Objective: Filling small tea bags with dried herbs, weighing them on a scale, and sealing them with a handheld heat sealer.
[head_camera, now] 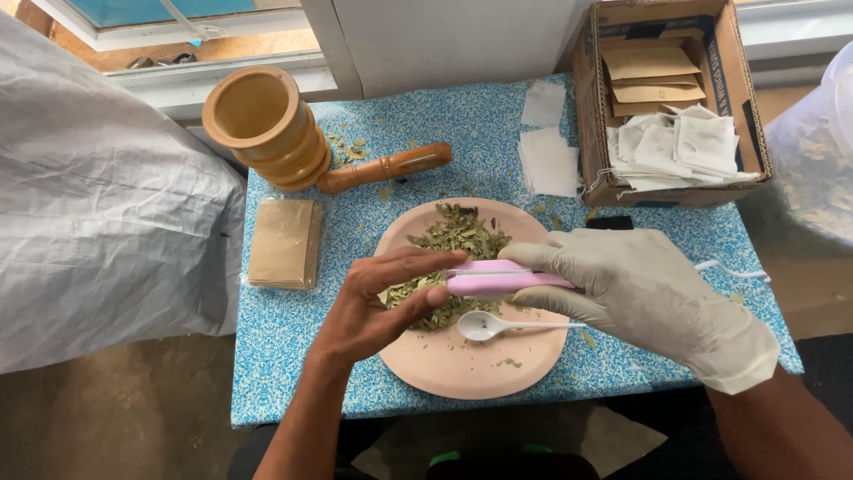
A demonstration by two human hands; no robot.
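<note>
**Pink Sealer Held Over a Plate of Dried Leaves**

While one pink handheld sealer is being gripped over the plate, it is being clasped from the right by the gloved right hand, whose fingers are being wrapped closed around its body. Its left end is being pinched between thumb and fingers by the bare left hand. One round pink plate is being used to carry a heap of dried green leaves and one white plastic spoon. One wooden mortar and one wooden pestle are being kept behind it on the blue patterned tablecloth. One cardboard box of white sachets is being kept at the right, one stack of tan packets at the left.
</note>
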